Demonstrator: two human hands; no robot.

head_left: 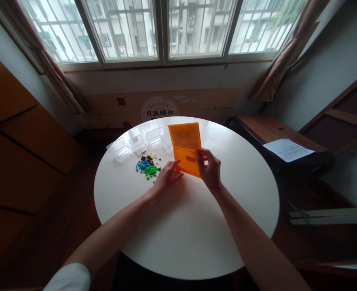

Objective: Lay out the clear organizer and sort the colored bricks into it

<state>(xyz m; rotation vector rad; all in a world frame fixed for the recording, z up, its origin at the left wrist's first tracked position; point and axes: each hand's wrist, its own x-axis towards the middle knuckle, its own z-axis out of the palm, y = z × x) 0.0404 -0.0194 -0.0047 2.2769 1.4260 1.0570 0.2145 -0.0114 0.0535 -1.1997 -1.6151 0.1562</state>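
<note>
An orange translucent plastic box (185, 146) stands tilted upright near the middle of a round white table (196, 226). My right hand (210, 169) grips its lower right edge, fingers wrapped round it. My left hand (166, 178) touches the box's lower left corner with fingers stretched out. Just left of my left hand lies a heap of small coloured pieces (148, 165), green, blue, brown and pale yellow.
Three clear plastic trays (138, 146) sit in a row behind the coloured heap. A dark wooden bench with a paper sheet (287, 149) stands to the right. A window runs along the far wall; wooden cabinets (20, 153) stand on the left.
</note>
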